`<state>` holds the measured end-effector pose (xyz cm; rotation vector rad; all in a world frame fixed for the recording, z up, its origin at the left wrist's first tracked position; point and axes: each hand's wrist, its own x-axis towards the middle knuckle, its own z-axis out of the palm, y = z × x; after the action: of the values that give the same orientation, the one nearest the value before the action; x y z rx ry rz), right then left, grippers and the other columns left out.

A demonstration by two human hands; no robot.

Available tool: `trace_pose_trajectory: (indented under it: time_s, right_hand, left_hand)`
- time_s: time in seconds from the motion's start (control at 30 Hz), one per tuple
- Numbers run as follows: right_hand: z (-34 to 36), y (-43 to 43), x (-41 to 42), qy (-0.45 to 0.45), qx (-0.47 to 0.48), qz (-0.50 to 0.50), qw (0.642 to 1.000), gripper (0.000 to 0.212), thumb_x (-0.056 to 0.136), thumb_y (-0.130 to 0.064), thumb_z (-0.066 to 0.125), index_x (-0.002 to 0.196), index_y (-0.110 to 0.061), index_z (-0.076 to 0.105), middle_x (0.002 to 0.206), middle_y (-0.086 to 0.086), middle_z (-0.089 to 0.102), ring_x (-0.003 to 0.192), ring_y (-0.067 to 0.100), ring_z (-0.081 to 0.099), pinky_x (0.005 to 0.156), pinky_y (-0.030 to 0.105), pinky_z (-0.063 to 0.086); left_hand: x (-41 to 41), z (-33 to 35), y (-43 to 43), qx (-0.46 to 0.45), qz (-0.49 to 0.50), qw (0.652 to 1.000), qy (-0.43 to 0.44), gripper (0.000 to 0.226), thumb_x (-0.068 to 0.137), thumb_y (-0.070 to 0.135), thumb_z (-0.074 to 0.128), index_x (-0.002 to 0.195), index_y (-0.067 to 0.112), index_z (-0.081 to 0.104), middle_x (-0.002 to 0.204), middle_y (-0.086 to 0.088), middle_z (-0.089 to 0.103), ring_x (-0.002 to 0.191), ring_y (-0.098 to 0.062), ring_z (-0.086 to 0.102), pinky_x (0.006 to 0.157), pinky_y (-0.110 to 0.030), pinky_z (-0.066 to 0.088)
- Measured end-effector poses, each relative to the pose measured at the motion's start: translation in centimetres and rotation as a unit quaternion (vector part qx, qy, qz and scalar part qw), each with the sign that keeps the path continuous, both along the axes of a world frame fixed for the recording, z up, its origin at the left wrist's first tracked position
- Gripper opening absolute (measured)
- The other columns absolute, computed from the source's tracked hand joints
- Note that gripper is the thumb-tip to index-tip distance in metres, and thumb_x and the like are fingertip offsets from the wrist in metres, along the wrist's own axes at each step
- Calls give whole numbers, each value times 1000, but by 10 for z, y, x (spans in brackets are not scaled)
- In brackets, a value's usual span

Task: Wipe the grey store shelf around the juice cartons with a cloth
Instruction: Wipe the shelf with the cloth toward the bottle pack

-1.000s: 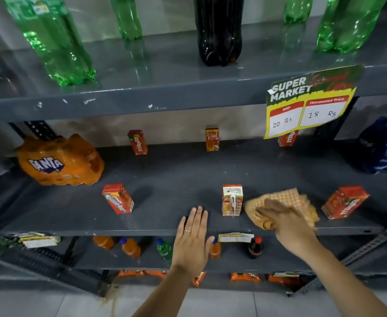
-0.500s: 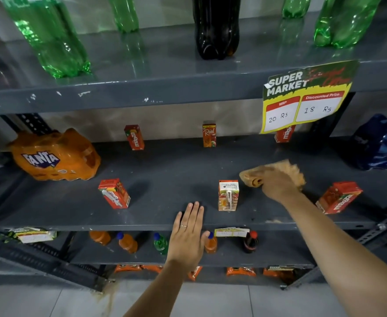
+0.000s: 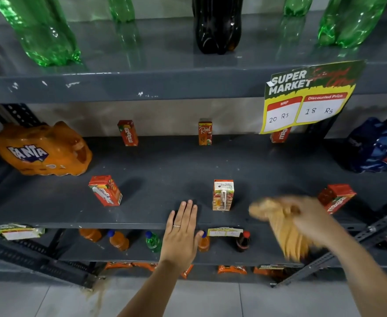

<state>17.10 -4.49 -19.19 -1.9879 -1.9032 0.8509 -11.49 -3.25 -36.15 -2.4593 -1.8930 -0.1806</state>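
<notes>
The grey shelf holds several small juice cartons: a tilted red one front left, an upright one front centre, a tilted red one front right, and three along the back wall. My right hand, motion-blurred, grips an orange-tan cloth at the shelf's front edge, between the centre and right cartons; the cloth hangs down past the edge. My left hand lies flat with fingers together, its fingertips on the front lip left of the centre carton.
A shrink-wrapped Fanta pack sits far left, a blue pack far right. A price sign hangs from the upper shelf, which carries green and dark bottles. Small bottles stand on the lower shelf.
My right hand has swept the cloth from deeper on the shelf back to the front edge, where the cloth now hangs over it. My left hand has stayed in place.
</notes>
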Motion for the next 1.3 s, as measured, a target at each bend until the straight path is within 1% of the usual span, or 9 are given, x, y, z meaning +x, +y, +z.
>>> trace_pose_trajectory:
  time_s: [0.1, 0.27, 0.4, 0.6, 0.8, 0.93, 1.07, 1.2, 1.3]
  right_hand:
    - [15, 81, 5, -36, 153, -55, 986, 44, 84, -4, 51, 117, -30, 65, 118, 7, 69, 107, 29, 64, 91, 38, 49]
    - [-34, 187, 39, -162, 50, -119, 978, 46, 87, -10, 41, 128, -25, 54, 130, 18, 56, 118, 40, 50, 103, 50, 40]
    - [-77, 169, 41, -148, 18, -156, 977, 49, 89, -6, 45, 138, -12, 45, 141, 19, 47, 126, 39, 46, 109, 44, 37]
    - [-101, 105, 1, -141, 36, -33, 989, 65, 79, 6, 42, 136, -25, 48, 151, 7, 37, 137, 34, 32, 112, 50, 32]
    - [-96, 14, -12, -70, 54, -39, 995, 72, 74, 14, 46, 133, -27, 53, 154, 5, 33, 144, 27, 23, 117, 46, 23]
    - [-81, -28, -10, -54, 31, -18, 998, 60, 83, 6, 43, 125, -33, 59, 144, -5, 48, 131, 20, 46, 108, 34, 38]
    - [-44, -13, 2, -35, 51, -96, 993, 43, 88, -2, 46, 116, -27, 66, 110, 8, 72, 82, 24, 67, 71, 33, 54]
    - [-49, 32, 3, -110, 83, -83, 987, 58, 80, 6, 42, 130, -21, 56, 144, 6, 48, 127, 32, 48, 107, 42, 39]
    - [-79, 29, -7, -147, 9, -43, 988, 64, 80, 5, 42, 134, -29, 51, 152, 1, 37, 138, 25, 36, 110, 40, 37]
  left_hand:
    - [1, -1, 1, 4, 2, 1000, -4, 67, 96, 49, 22, 151, 13, 12, 158, -5, 14, 146, -20, 4, 115, -39, 3]
    - [-1, 0, -1, 5, -13, 1000, -10, 66, 98, 49, 22, 151, 12, 12, 159, -7, 17, 146, -21, 11, 114, -40, 9]
    - [-1, 1, 0, 7, -12, 1000, -7, 66, 98, 48, 20, 152, 11, 11, 159, -8, 13, 146, -21, 7, 114, -40, 8]
    - [-1, 2, -1, 2, -6, 1000, 3, 66, 99, 49, 17, 152, 10, 10, 161, -8, 7, 147, -21, -1, 115, -41, 4]
    - [-1, 4, -2, -9, -7, 1000, 7, 67, 99, 52, 11, 152, 10, 6, 161, -9, 5, 147, -23, 0, 117, -42, 4]
    - [-1, 4, -2, -13, -1, 1000, 4, 68, 98, 53, 7, 152, 11, 4, 160, -8, 4, 147, -25, 0, 117, -44, 8]
    - [-2, 6, -6, -14, -11, 1000, 8, 70, 95, 55, -4, 151, 12, -4, 160, -7, -5, 146, -23, -10, 116, -41, -2]
    - [2, 12, -6, -20, -17, 1000, -6, 71, 90, 58, -9, 146, 16, -18, 157, -4, -19, 143, -21, -19, 114, -38, -12]
    - [-2, 9, -8, -13, -14, 1000, -8, 71, 95, 56, 3, 150, 13, -6, 159, -7, -4, 146, -23, -5, 117, -42, 3]
